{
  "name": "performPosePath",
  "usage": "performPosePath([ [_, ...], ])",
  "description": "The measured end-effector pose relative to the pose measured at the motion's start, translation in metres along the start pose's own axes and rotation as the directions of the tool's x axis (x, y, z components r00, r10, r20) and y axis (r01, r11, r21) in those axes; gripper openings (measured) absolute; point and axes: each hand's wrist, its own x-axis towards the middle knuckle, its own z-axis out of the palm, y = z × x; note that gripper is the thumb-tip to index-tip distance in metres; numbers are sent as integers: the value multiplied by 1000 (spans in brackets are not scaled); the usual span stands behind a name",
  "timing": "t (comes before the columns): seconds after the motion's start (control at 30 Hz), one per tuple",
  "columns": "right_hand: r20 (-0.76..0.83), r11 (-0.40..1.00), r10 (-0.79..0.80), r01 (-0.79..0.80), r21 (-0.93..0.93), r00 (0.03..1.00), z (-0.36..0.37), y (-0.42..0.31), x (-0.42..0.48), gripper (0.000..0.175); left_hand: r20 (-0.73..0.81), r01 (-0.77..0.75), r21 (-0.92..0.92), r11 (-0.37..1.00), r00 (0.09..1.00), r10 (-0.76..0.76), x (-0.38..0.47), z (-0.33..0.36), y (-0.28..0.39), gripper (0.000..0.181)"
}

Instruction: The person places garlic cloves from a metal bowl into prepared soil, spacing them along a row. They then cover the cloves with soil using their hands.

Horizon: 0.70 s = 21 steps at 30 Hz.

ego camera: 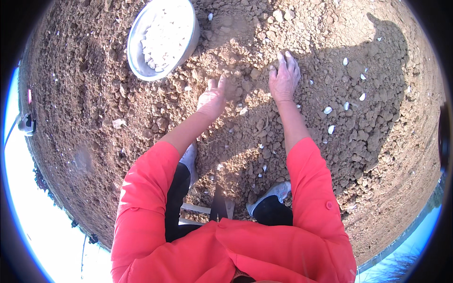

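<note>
My left hand (212, 100) reaches down to the loose brown soil, two fingers extended and the others folded or hidden beneath it. Whether something is under its palm cannot be seen. To the right and a little farther out, my right hand (285, 78) rests on the soil with its fingers apart and nothing visible in them. A metal basin (137, 61) stands tilted beyond my left hand, holding many pale garlic cloves (160, 53), partly washed out by glare. Single cloves lie scattered on the ground, among them a garlic clove (327, 110) right of my right forearm.
My shoes flank the legs of a low stool (196, 208) beneath me. A pale clod or scrap (119, 123) lies on the left. Clods cover the field (88, 116), and my shadow (375, 70) falls across the right side. A blurred object (27, 124) stands at the far left edge.
</note>
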Motion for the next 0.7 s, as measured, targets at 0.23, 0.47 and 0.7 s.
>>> performPosePath([
  [0.23, 83, 997, -24, 17, 81, 996, -6, -5, -15, 52, -257, -129, 42, 991, 957, 135, 35, -22, 14, 59],
  [0.47, 331, 993, 108, -116, 4, 937, -20, -36, -75, 51, 73, -165, 26, 986, 984, 163, -7, -5, -12, 60],
  [0.7, 531, 937, 277, -348, 35, 800, -49, -80, -156, 58, 137, -221, 140, 965, 970, 202, -65, 31, -32, 56],
])
